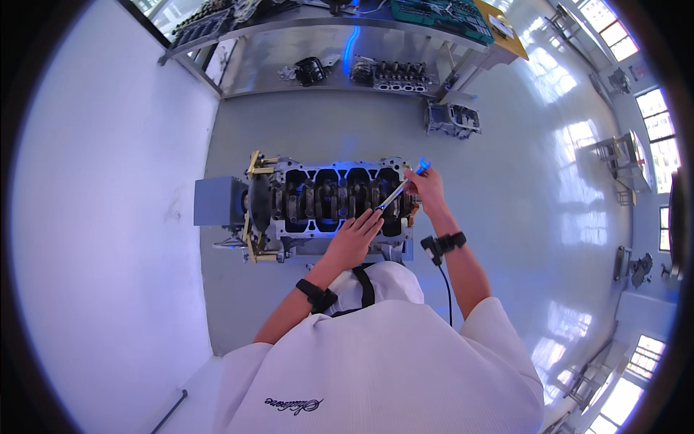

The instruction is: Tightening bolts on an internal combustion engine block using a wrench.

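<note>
An engine block point(336, 236) lies with its open side up, and the crankshaft point(345, 197) shows inside it. Slanting over its right end is a ratchet wrench point(392, 197) with a silver shaft and a blue far end. My right hand point(428, 189) is closed around the wrench's upper part, near the block's right edge. My left hand point(357, 237) lies with stretched fingers over the near edge of the block, its fingertips at the wrench's lower end. Whatever sits under that end is hidden.
A grey box-shaped unit point(219, 201) and a yellow bracket point(253, 166) hold the block's left end. Beyond stands a metal bench point(325, 27) with engine parts on its shelf. A metal casting point(452, 119) rests on the floor. A white wall point(116, 195) rises at left.
</note>
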`<state>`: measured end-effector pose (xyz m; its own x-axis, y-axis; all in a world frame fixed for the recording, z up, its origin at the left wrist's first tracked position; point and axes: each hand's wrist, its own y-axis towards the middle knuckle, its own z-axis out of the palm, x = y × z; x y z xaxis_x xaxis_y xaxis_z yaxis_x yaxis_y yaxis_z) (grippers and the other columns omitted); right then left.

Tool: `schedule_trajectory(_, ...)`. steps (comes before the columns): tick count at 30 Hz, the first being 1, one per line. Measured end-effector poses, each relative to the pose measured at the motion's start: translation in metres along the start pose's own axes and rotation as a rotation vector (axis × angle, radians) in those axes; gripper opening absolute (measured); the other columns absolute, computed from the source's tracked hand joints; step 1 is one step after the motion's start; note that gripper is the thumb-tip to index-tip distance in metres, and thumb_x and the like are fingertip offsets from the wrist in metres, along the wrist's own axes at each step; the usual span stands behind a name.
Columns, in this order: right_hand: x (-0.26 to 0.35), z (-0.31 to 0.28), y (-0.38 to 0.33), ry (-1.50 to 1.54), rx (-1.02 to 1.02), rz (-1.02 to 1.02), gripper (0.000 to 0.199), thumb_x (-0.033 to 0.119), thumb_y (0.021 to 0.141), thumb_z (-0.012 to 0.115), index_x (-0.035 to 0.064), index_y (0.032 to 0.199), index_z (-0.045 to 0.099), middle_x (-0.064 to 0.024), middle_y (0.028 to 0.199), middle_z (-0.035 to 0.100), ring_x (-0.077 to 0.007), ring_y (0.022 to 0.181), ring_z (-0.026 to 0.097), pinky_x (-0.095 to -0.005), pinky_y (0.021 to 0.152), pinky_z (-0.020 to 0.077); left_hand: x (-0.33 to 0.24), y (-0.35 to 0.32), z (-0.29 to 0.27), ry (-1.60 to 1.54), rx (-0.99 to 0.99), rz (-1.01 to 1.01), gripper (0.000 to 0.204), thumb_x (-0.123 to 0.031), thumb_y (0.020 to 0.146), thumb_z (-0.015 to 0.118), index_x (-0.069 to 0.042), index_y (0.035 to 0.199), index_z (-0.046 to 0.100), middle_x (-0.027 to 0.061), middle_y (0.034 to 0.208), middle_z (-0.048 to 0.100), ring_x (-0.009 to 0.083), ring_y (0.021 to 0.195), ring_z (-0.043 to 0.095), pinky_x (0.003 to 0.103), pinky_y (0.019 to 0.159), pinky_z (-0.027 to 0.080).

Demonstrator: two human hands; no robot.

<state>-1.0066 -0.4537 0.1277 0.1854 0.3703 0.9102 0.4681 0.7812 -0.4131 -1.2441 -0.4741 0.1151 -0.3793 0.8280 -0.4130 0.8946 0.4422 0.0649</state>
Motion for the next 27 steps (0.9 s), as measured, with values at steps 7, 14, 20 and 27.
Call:
schedule_trajectory(7, -0.080, -0.019, -0.095, 0.459, -0.343, -0.131, 0.017, 0.007, 0.078, 0.066, 0.0020, 0.089, 0.055, -0.0054, 0.072, 0.059, -0.0114, 0.058, 0.056, -0.0229, 0.053, 0.0455, 0.002, 0.009, -0.003, 0.024, 0.025, -0.048, 0.064, -0.006, 0.077, 0.049, -0.007, 0.137, 0.026, 0.0076, 0.142, 0.027, 0.0257, 0.132, 0.023, 0.040, 0.106, 0.023)
schedule_trajectory(14, -0.106, -0.043, -0.138, -0.244, -0.185, -0.446, 0.015, 0.003, 0.075, 0.067, 0.0047, 0.088, 0.059, -0.0046, 0.078, 0.062, -0.0112, 0.058, 0.056, -0.0249, 0.053, 0.0454, -0.004, 0.013, -0.005, 0.355, 0.065, 0.048, 0.062, -0.012, 0.080, 0.045, -0.013, 0.139, 0.024, 0.0076, 0.141, 0.029, 0.0257, 0.132, 0.024, 0.046, 0.106, 0.020)
schedule_trajectory(20, -0.070, -0.029, -0.137, -0.822, 0.392, -1.004, 0.025, 0.005, 0.061, 0.069, 0.0090, 0.085, 0.061, -0.0033, 0.069, 0.054, -0.0181, 0.058, 0.055, -0.0279, 0.052, 0.0460, 0.001, 0.018, -0.029, 0.414, 0.163, 0.159, 0.060, -0.016, 0.083, 0.045, -0.014, 0.139, 0.023, 0.0094, 0.137, 0.035, 0.0240, 0.130, 0.028, 0.045, 0.104, 0.022)
schedule_trajectory(27, -0.044, 0.075, -0.106, -1.173, 0.769, -1.114, 0.020, 0.024, 0.068, 0.064, 0.0107, 0.083, 0.060, -0.0046, 0.074, 0.053, -0.0210, 0.066, 0.059, -0.0339, 0.055, 0.0467, 0.030, 0.027, -0.077, -0.148, 0.025, -0.001, 0.051, 0.000, 0.076, 0.050, -0.008, 0.127, 0.043, 0.0120, 0.120, 0.052, 0.0277, 0.112, 0.049, 0.038, 0.096, 0.035)
